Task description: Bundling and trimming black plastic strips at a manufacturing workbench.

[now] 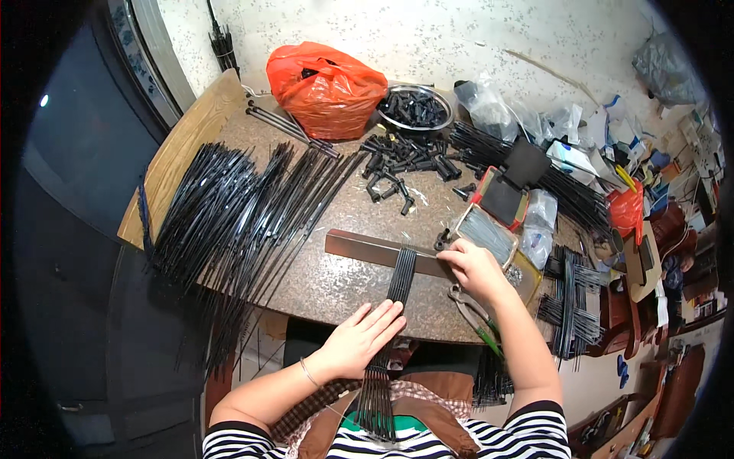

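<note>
A row of thin black rods (402, 275) lies side by side, their far ends resting over a dark flat bar (355, 246) on the table. Flat across these rods rests my left hand (358, 341), fingers stretched out and close together. The rods run on under it toward my lap, where their near ends fan out. My right hand (475, 268) is closed in a pinch by the bar's right end; whatever is between the fingertips is too small to make out. Below that hand lie pincers (472, 315) with green handles. A tray of fine silvery wires (488, 232) sits just beyond it.
Many loose black rods (222, 214) cover the table's left side, overhanging its edge. Behind are a red plastic bag (325, 92), a metal bowl (382, 115) of black parts, and scattered black tubular pieces (405, 162). More rods (573, 200) and crossed bundles (568, 298) lie right.
</note>
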Action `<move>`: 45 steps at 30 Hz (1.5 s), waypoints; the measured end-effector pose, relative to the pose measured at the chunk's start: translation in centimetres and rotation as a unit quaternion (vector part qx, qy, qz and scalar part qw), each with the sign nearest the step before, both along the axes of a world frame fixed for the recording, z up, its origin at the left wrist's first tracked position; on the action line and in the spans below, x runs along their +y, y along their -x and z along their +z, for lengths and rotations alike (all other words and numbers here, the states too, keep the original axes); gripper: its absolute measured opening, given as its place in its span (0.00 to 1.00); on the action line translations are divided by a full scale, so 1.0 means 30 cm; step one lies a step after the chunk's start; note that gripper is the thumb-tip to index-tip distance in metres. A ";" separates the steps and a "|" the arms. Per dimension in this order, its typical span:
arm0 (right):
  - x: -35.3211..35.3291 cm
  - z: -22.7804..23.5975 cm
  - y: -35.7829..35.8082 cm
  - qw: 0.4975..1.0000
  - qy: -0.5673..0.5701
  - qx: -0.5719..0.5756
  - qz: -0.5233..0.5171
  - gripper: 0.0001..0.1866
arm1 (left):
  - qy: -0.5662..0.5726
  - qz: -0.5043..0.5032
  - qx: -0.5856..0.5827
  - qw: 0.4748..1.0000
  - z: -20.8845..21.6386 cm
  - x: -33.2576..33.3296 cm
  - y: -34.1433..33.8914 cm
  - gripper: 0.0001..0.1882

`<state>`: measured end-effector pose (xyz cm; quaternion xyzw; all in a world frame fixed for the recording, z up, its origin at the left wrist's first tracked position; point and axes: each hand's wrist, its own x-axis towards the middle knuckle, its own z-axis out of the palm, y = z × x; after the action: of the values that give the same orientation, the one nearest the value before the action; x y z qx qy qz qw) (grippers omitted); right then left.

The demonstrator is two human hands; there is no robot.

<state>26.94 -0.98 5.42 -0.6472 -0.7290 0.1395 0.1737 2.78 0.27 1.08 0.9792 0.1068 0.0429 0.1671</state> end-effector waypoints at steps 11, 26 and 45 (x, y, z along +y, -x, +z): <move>0.002 0.018 0.070 0.995 -0.074 0.063 -0.015 0.07 | 0.039 0.002 0.002 0.999 0.074 -0.033 0.031 0.41; -0.072 0.026 -0.049 0.972 -0.120 -0.114 -0.168 0.04 | -0.024 0.006 -0.024 0.999 -0.009 -0.093 0.083 0.42; -0.009 -0.039 0.001 0.996 -0.057 0.001 -0.070 0.08 | 0.013 0.020 -0.011 1.000 0.004 -0.052 -0.031 0.39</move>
<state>26.90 -1.25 4.25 -0.6856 -0.6885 0.0858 0.2202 3.71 -1.29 1.19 0.9740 0.1250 0.0558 0.1806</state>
